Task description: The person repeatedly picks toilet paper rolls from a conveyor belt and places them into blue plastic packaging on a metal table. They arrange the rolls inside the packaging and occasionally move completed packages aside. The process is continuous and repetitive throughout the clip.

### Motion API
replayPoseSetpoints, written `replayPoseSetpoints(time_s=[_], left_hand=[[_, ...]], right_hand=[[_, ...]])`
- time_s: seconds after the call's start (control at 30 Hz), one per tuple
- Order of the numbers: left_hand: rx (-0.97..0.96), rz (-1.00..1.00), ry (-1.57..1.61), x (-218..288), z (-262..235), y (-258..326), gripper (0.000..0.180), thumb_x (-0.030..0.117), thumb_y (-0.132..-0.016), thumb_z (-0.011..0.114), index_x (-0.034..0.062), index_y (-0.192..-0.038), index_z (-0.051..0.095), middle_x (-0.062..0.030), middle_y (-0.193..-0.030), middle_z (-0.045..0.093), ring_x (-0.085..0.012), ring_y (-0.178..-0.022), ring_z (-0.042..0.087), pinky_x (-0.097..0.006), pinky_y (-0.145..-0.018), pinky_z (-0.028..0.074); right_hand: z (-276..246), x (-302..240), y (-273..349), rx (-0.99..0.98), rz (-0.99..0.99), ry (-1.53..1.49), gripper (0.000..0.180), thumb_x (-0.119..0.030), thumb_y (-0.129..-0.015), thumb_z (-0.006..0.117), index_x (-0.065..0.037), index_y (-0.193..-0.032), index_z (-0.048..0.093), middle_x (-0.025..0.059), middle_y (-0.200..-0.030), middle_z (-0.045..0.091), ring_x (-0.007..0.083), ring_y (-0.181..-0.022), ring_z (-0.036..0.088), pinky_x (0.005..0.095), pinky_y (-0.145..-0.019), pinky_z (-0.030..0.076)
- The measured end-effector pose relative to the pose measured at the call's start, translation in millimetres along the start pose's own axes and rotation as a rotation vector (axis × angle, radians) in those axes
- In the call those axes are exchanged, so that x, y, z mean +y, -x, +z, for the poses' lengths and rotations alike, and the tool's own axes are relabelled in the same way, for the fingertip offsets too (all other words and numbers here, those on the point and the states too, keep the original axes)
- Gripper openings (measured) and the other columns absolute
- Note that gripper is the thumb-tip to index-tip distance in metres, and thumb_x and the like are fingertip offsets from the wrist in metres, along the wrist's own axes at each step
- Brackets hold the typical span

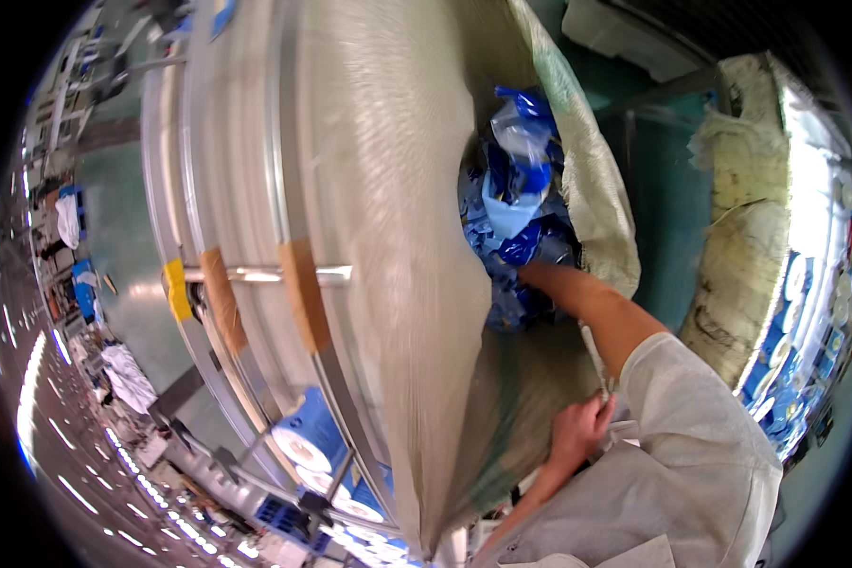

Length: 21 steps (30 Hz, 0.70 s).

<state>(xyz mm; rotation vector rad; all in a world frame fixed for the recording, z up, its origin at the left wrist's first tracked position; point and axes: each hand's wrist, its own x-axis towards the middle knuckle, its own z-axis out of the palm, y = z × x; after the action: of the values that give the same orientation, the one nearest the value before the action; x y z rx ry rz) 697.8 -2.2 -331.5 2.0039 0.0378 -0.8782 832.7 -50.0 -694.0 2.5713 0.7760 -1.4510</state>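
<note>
A large beige woven sack (388,189) hangs open. Inside its mouth lies a heap of crumpled blue and clear plastic film scraps (516,204). My right arm, in a grey sleeve, reaches over the sack's edge, and my right hand (537,276) is sunk among the scraps; its fingers are hidden. Lower down, my left hand (582,431) is closed on the near edge of the sack (592,355), where a pale strip of the rim runs up from the fist.
Metal rails (298,189) with brown tape stand left of the sack. Blue-and-white rolls (312,435) sit below them. To the right is a worn, pale padded block (743,208), with more rolls (790,331) beyond. Green floor (123,208) shows at left.
</note>
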Motion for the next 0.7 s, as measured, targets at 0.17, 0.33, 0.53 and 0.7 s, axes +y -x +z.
replayPoseSetpoints(time_s=[0.17,0.33,0.53,0.7], left_hand=[[-0.064,0.032,0.085,-15,-15,-8,0.022,0.022,-0.097,0.071,0.0050,-0.085,0.063,-0.0205,-0.072,0.065,-0.0396,-0.066,0.066,-0.048,-0.056,0.052],[-0.193,-0.053,-0.002,37,-43,-50,0.016,0.019,-0.094,0.073,0.0045,-0.093,0.066,-0.0189,-0.081,0.068,-0.0373,-0.074,0.069,-0.046,-0.063,0.055],[0.189,-0.019,-0.429,77,-57,-101,0.054,0.032,-0.098,0.071,0.0031,-0.140,0.054,-0.0225,-0.141,0.057,-0.0425,-0.125,0.057,-0.050,-0.100,0.052],[0.070,-0.187,-0.751,21,-60,-180,0.092,0.036,-0.091,0.078,0.0046,-0.161,0.027,-0.0277,-0.167,0.020,-0.0561,-0.138,0.041,-0.058,-0.109,0.045]], right_hand=[[89,27,1,0.017,0.142,-0.074,0.091,-0.057,-0.070,0.076,-0.021,-0.149,0.051,0.0094,-0.146,0.054,0.0368,-0.140,0.048,0.0658,-0.111,0.034],[108,22,-1,0.025,0.162,-0.121,0.079,-0.050,-0.075,0.073,-0.018,-0.145,0.055,0.0104,-0.139,0.059,0.0349,-0.137,0.051,0.0615,-0.110,0.037],[97,15,44,0.042,0.098,-0.157,0.066,-0.042,-0.081,0.069,-0.015,-0.140,0.060,0.0116,-0.131,0.064,0.0327,-0.133,0.055,0.0562,-0.109,0.041],[56,16,72,0.052,0.033,-0.193,0.055,-0.035,-0.086,0.066,-0.012,-0.136,0.065,0.0125,-0.125,0.069,0.0309,-0.130,0.059,0.0519,-0.109,0.043]])
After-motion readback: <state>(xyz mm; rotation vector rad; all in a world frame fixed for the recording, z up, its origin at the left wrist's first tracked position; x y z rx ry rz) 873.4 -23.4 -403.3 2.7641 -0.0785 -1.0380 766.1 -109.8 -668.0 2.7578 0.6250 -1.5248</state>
